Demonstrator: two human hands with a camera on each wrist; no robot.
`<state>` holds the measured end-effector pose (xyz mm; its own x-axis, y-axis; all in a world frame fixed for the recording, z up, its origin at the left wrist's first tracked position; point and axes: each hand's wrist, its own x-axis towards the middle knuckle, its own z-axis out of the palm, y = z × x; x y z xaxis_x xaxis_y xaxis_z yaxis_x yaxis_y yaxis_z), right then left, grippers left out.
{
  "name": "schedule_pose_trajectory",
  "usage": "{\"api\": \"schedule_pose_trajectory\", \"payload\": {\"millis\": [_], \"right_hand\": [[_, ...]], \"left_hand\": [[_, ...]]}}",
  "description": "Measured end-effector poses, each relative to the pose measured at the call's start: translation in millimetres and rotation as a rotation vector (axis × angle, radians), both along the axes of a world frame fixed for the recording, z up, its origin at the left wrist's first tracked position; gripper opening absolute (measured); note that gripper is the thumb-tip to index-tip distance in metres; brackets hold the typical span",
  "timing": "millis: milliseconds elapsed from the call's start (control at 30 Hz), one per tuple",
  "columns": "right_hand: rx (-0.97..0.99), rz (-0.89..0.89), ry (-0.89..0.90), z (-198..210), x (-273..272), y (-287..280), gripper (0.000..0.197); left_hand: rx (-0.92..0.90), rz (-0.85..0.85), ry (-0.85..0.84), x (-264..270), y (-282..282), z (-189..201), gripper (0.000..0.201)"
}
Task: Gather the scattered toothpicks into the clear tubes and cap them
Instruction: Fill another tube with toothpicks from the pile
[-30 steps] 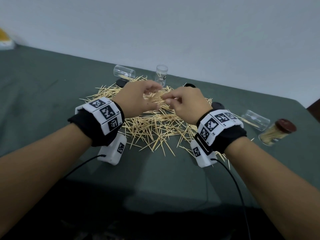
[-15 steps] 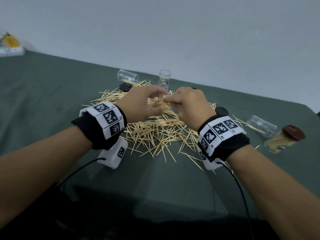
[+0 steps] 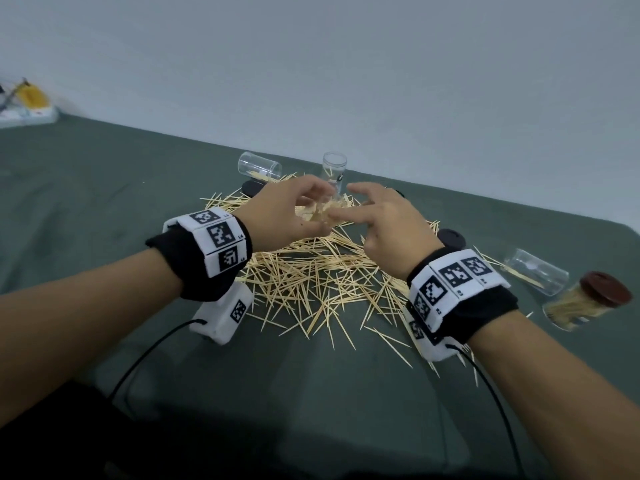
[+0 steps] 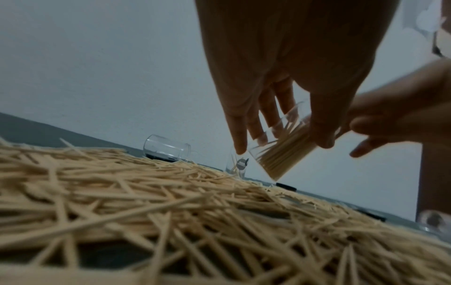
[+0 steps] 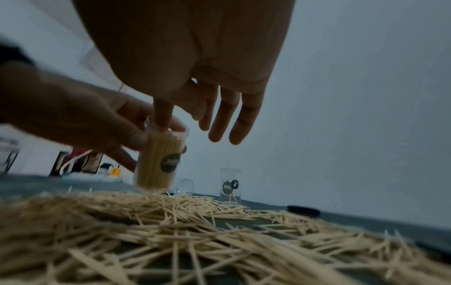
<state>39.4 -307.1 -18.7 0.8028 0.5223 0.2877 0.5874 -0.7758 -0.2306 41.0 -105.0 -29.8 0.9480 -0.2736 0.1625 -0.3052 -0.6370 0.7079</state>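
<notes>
A big heap of loose toothpicks (image 3: 322, 282) covers the middle of the green table (image 3: 104, 209). Just above its far side, my left hand (image 3: 289, 214) grips a clear tube (image 5: 158, 160) packed with toothpicks; the tube (image 4: 280, 152) is tilted and has no cap. My right hand (image 3: 381, 223) is beside it with fingers spread and straight, and one fingertip (image 5: 162, 119) pokes into the tube's open mouth. The head view shows only a little of the held tube (image 3: 323, 211) between the hands.
Beyond the heap an empty tube (image 3: 259, 166) lies on its side and another tube (image 3: 333, 171) stands upright. At the right lie a third clear tube (image 3: 535, 275) and a filled, brown-capped tube (image 3: 585, 301). Black caps (image 3: 450, 239) sit at the heap's edge.
My right hand has gone from curled fingers pinching at the tube's mouth to spread, straight fingers. The left hand keeps its grip on the tube.
</notes>
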Motion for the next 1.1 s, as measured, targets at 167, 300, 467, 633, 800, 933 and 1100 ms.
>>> {"api": "schedule_pose_trajectory", "payload": {"millis": [167, 300, 467, 633, 800, 933, 1100], "right_hand": [[0.053, -0.028, 0.024, 4.5, 4.9, -2.4, 0.044], [0.039, -0.076, -0.009, 5.3, 4.8, -2.2, 0.057], [0.001, -0.066, 0.018, 7.5, 3.3, 0.4, 0.060], [0.161, -0.042, 0.012, 3.5, 5.3, 3.3, 0.051], [0.020, -0.098, 0.092, 3.5, 4.7, 6.2, 0.067], [-0.014, -0.079, 0.226, 4.6, 3.8, 7.0, 0.062], [0.053, -0.135, 0.241, 19.9, -1.2, -6.8, 0.058]], "left_hand": [[0.012, 0.001, -0.051, 2.2, 0.6, -2.5, 0.054], [0.017, -0.004, -0.081, 3.1, -1.2, -1.8, 0.054], [-0.019, 0.003, -0.095, 3.4, -2.3, -1.4, 0.053], [-0.037, 0.022, -0.099, 4.0, -3.2, -1.4, 0.052], [-0.005, 0.043, -0.149, 0.3, -9.1, -1.3, 0.050], [0.093, -0.021, -0.201, -3.2, -19.2, 4.8, 0.052], [0.099, 0.010, -0.165, 1.1, -21.0, 1.4, 0.053]]}}
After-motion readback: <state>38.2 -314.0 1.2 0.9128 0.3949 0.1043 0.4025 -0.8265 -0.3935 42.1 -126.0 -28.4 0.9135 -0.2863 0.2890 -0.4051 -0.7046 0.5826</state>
